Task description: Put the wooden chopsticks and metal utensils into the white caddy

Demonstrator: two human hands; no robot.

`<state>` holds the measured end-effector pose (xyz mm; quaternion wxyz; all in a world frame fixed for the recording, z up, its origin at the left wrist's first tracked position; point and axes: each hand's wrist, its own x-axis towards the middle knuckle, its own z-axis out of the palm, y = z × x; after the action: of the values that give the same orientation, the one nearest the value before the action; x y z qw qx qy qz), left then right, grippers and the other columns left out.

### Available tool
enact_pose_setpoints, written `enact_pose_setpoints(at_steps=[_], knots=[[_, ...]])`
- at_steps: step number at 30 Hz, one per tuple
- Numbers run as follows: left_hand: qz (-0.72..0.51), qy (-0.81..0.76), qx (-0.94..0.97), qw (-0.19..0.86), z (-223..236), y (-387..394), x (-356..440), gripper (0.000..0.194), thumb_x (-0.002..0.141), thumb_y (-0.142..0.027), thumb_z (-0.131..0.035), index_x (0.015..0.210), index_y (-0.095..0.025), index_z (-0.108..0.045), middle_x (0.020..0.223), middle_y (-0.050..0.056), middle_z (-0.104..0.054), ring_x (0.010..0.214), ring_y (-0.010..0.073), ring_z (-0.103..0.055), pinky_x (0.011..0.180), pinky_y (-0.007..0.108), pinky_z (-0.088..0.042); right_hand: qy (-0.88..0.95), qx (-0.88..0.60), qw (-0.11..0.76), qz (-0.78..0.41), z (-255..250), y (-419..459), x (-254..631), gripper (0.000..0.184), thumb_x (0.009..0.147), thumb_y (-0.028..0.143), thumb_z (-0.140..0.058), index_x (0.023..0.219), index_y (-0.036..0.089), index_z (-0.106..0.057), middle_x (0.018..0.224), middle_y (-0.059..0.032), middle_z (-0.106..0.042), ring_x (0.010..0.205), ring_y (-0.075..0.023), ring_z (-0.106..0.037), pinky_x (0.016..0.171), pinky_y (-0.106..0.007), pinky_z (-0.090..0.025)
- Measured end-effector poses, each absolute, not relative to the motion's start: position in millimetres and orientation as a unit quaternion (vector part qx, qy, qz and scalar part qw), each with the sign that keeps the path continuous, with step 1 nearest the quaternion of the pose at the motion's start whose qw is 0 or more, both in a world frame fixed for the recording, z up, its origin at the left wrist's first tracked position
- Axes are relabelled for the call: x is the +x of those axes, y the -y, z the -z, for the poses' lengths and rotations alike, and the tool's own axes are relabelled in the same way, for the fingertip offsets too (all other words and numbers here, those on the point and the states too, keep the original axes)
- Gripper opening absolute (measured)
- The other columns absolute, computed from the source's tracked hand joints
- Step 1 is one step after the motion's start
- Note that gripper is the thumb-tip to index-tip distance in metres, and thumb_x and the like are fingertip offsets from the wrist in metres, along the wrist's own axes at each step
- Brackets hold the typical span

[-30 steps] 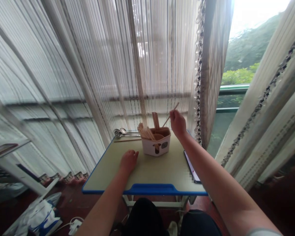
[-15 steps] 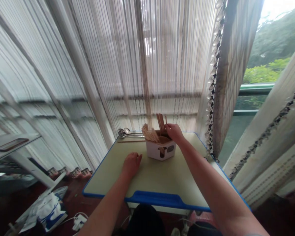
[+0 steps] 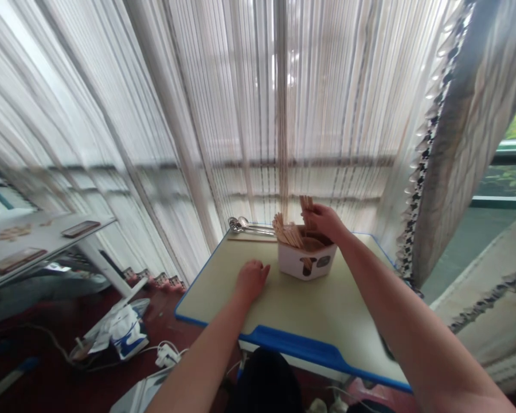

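Observation:
A white utensil caddy [image 3: 293,265] with a cut-out in its front stands on the small table. My right hand [image 3: 324,221] is closed around a bundle of wooden chopsticks [image 3: 307,203], upright at the back of the caddy; their lower ends are hidden inside. More thin wooden sticks [image 3: 289,232] lean in the caddy's left part. On the tabletop left of the caddy rests my left hand [image 3: 251,279], holding nothing, its thumb apart and its fingers loosely bent. Metal ladles [image 3: 241,225] lie behind it at the table's back left, beside more chopsticks [image 3: 253,239].
The table [image 3: 223,287] has a blue rim, with a striped curtain [image 3: 241,115] hanging close behind. A white desk [image 3: 60,244] at the left bears flat brown trays [image 3: 81,229]. On the floor lie a plastic bag [image 3: 122,332] and a white power strip [image 3: 167,355].
The view has swung left, so everything sits further right. My right hand's fingers have moved from a single stick at the side to around the chopstick bundle. My left hand stays on the table.

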<state>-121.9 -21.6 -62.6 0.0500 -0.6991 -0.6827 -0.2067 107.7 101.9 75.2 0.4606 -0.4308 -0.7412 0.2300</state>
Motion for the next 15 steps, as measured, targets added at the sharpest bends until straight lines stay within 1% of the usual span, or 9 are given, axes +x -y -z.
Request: enact_pose_setpoints(at_steps=[2,4,7,9,11,13,15], knots=[[0.205,0.684,-0.699,0.053,63.1,21.2,-122.2,0.043,0.092,-0.045,-0.027,0.081,-0.017,-0.058,0.085,0.007,-0.059,0.085,0.0178,-0.054,0.079,0.029,-0.038,0.698,-0.410,0.510,-0.291,-73.2,-101.9,106.6,0.029,0.070,0.042,-0.063,0.083,0.016,-0.068,0.071,-0.0035,-0.067,0.066,-0.0159,-0.060,0.061,-0.027,-0.047],[0.204,0.684,-0.698,0.056,64.1,20.5,-122.8,0.044,0.092,-0.046,-0.027,0.081,-0.016,-0.058,0.085,0.007,-0.059,0.085,0.0179,-0.054,0.079,0.029,-0.038,0.656,-0.386,0.539,-0.360,-70.5,-101.1,104.5,0.030,0.068,0.042,-0.066,0.084,0.016,-0.067,0.075,-0.0041,-0.067,0.070,-0.0167,-0.063,0.063,-0.028,-0.049],[0.208,0.683,-0.697,0.060,65.6,20.2,-123.6,0.045,0.092,-0.046,-0.027,0.081,-0.016,-0.059,0.086,0.008,-0.059,0.085,0.0182,-0.053,0.078,0.029,-0.038,0.641,-0.366,0.529,-0.418,-67.5,-100.2,100.9,0.031,0.064,0.040,-0.070,0.084,0.017,-0.066,0.077,-0.0044,-0.068,0.072,-0.0175,-0.065,0.063,-0.028,-0.051],[0.213,0.681,-0.698,0.062,66.3,20.1,-123.8,0.045,0.092,-0.046,-0.027,0.081,-0.016,-0.059,0.085,0.008,-0.059,0.085,0.0185,-0.053,0.078,0.029,-0.038,0.648,-0.360,0.522,-0.422,-67.7,-100.7,99.5,0.032,0.063,0.040,-0.072,0.085,0.017,-0.066,0.078,-0.0042,-0.068,0.073,-0.0177,-0.065,0.063,-0.027,-0.051],[0.215,0.678,-0.700,0.064,66.6,19.9,-124.0,0.045,0.092,-0.046,-0.027,0.081,-0.016,-0.058,0.084,0.008,-0.059,0.085,0.0186,-0.053,0.077,0.029,-0.038,0.641,-0.363,0.536,-0.412,-69.4,-101.4,99.2,0.033,0.063,0.041,-0.071,0.086,0.018,-0.067,0.076,-0.0039,-0.068,0.072,-0.0175,-0.065,0.063,-0.027,-0.050],[0.217,0.676,-0.701,0.067,66.7,19.6,-124.2,0.045,0.092,-0.045,-0.027,0.080,-0.016,-0.058,0.084,0.008,-0.059,0.084,0.0184,-0.053,0.078,0.030,-0.038,0.626,-0.380,0.564,-0.382,-71.3,-101.5,99.0,0.033,0.064,0.043,-0.070,0.085,0.018,-0.068,0.075,-0.0036,-0.069,0.070,-0.0168,-0.064,0.062,-0.026,-0.050],[0.217,0.674,-0.703,0.070,66.5,19.3,-124.4,0.044,0.093,-0.045,-0.027,0.080,-0.017,-0.058,0.084,0.008,-0.059,0.083,0.0182,-0.053,0.077,0.030,-0.038,0.621,-0.403,0.587,-0.327,-72.0,-100.6,97.9,0.032,0.065,0.045,-0.068,0.082,0.017,-0.069,0.073,-0.0034,-0.069,0.068,-0.0160,-0.063,0.062,-0.025,-0.048]])
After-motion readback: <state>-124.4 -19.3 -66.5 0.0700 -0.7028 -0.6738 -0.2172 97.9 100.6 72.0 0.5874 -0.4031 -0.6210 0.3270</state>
